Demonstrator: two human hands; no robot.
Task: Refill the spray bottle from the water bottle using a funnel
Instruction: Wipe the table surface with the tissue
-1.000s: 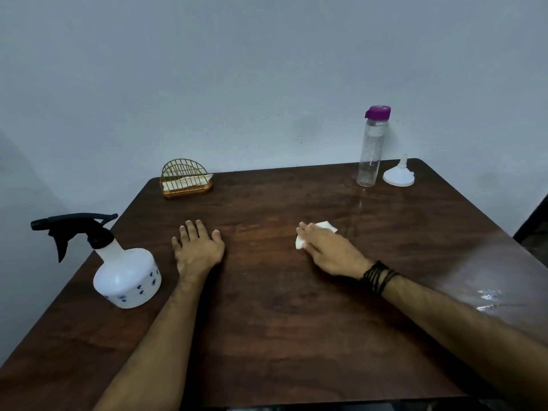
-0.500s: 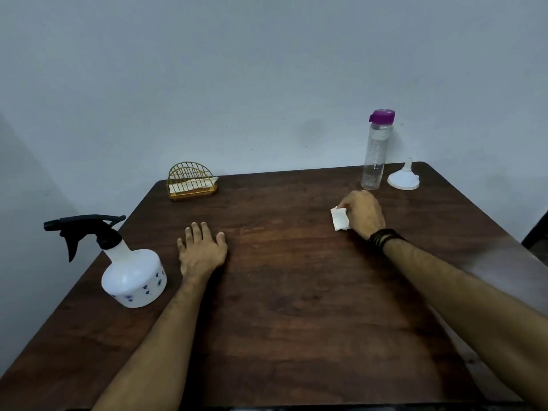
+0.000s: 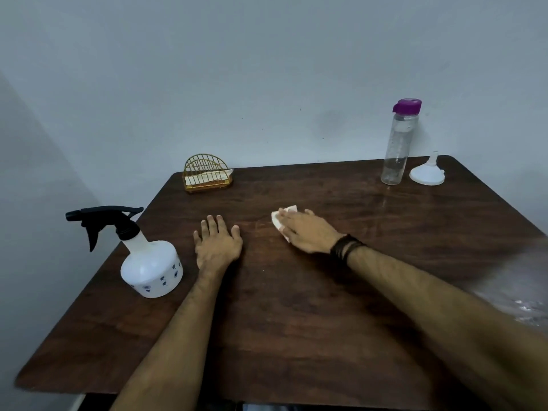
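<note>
Pressing a tissue point(image 3: 289, 209) to the table point(image 3: 296, 336), right hand point(image 3: 308, 234) flat.

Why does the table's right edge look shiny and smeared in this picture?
Head view: a pale glare patch sits on the wooden table at its right edge, probably reflected light; the right forearm beside it is blurred; the wide-angle lens bows the table's edges; lighting is dim and even; the spray bottle and water bottle look fairly sharp.
</note>
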